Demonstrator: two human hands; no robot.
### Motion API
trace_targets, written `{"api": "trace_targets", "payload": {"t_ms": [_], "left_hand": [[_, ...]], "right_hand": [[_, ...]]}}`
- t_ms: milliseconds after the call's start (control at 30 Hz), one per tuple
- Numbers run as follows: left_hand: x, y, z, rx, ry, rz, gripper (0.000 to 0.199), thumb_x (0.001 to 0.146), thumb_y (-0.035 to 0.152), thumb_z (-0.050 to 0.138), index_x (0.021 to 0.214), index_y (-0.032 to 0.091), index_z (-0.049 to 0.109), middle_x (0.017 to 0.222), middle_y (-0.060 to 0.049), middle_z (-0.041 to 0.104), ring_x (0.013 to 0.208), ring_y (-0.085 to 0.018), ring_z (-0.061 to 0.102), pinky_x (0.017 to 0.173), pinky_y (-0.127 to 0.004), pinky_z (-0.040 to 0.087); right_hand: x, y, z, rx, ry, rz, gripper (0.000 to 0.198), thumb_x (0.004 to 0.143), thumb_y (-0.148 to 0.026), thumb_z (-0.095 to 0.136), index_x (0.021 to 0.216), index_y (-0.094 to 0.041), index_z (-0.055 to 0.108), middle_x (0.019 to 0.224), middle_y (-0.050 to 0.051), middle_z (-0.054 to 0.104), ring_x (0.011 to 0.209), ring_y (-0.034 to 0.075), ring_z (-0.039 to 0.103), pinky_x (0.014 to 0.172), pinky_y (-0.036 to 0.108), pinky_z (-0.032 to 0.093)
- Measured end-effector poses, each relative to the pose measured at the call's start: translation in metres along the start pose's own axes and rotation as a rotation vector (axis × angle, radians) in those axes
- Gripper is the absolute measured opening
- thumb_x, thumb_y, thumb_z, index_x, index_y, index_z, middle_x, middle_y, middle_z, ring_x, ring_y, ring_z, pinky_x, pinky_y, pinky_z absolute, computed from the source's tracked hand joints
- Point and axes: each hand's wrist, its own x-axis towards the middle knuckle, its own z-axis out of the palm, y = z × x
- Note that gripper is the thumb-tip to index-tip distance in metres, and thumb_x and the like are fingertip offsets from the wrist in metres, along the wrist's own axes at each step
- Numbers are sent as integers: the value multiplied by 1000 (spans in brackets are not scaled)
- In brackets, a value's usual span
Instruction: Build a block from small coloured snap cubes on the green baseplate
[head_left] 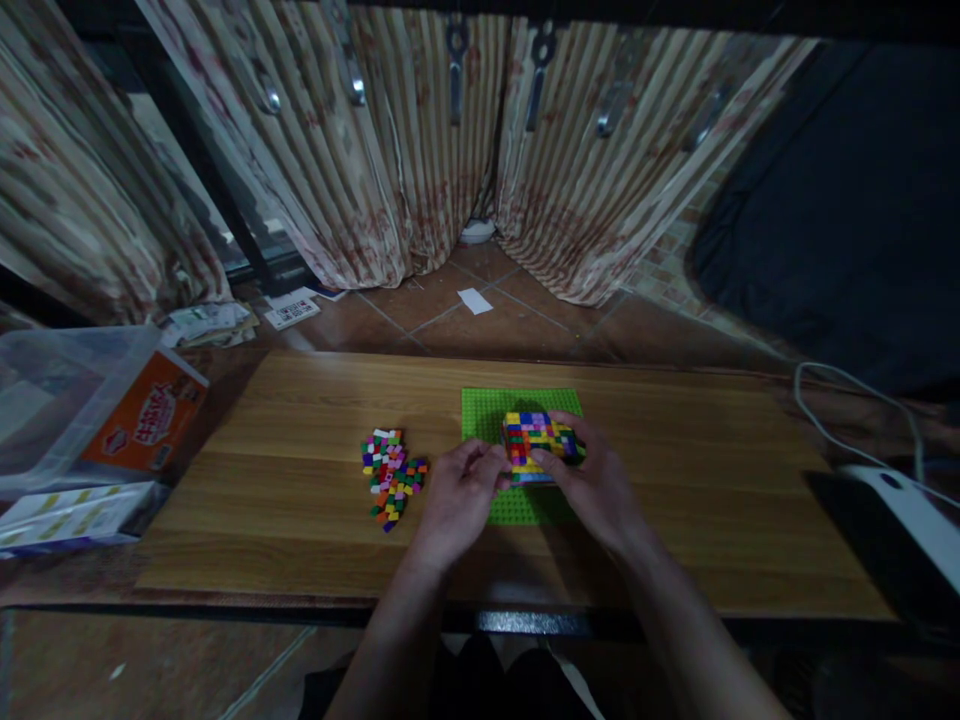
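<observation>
A block built of multicoloured toy bricks is above the green studded baseplate. My right hand grips it from the right, fingers along the far side and thumb on the near part. At the block's lower left corner is my left hand, its thumb and fingers pinched together. Whatever sits between those left fingertips is hidden. To the left, a loose pile of small bricks in many colours lies on the wooden table.
Left of the table stand a clear plastic bin, an orange package and a white box. A black-and-white device with a cable is at the right edge. Curtains hang behind; papers lie on the floor.
</observation>
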Motion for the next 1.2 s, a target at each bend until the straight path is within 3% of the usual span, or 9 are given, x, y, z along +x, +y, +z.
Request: {"api": "trace_targets", "payload": {"t_ms": [133, 333, 500, 733, 1000, 1100, 1200], "left_hand": [[0, -1, 0, 17, -2, 7, 23, 80, 39, 61, 69, 18, 66, 69, -2, 68, 60, -14, 61, 59, -25, 46], [-1, 3, -2, -14, 1, 3, 28, 79, 43, 63, 70, 16, 65, 71, -3, 67, 60, -13, 60, 60, -24, 47], [-3, 5, -3, -88, -47, -5, 33, 78, 48, 66, 73, 16, 66, 77, -4, 69, 62, -12, 58, 61, -24, 47], [-6, 6, 1, -241, -164, -29, 31, 78, 46, 71, 78, 16, 66, 68, -1, 63, 63, -11, 58, 64, -23, 47], [-11, 9, 8, -142, -262, 30, 31, 82, 46, 67, 77, 15, 66, 70, -1, 63, 62, -10, 55, 62, -22, 45], [-10, 14, 8, -42, -199, 94, 32, 84, 46, 63, 75, 15, 66, 68, -1, 61, 56, -9, 49, 55, -21, 39], [-6, 15, 4, 21, -22, 132, 28, 84, 42, 60, 75, 16, 64, 66, 1, 59, 52, -8, 43, 51, -21, 35]], "right_hand": [[1, -4, 1, 32, 6, 52, 54, 74, -45, 71, 121, -18, 62, 122, 13, 62, 111, 28, 60, 97, 48, 46], [1, 1, 2, 66, 6, 20, 51, 75, -44, 72, 120, -22, 63, 121, 11, 64, 110, 28, 61, 98, 49, 46], [-2, -7, -4, 125, 115, -135, 33, 87, -45, 62, 113, -26, 67, 126, 9, 61, 121, 27, 55, 104, 51, 43], [-14, -33, -10, 97, -88, -372, 19, 92, -35, 60, 108, -32, 70, 132, 5, 57, 123, 23, 54, 101, 44, 47], [-14, -32, -17, 34, -104, -404, 13, 94, -32, 58, 94, -30, 70, 128, 3, 60, 121, 23, 54, 101, 44, 45], [-9, -22, -26, 12, -53, -408, 13, 94, -33, 57, 93, -29, 69, 128, 4, 60, 122, 24, 54, 102, 45, 44], [-4, -8, -37, -34, -10, -388, 13, 93, -33, 58, 92, -28, 69, 129, 5, 58, 122, 25, 54, 103, 47, 44]]}}
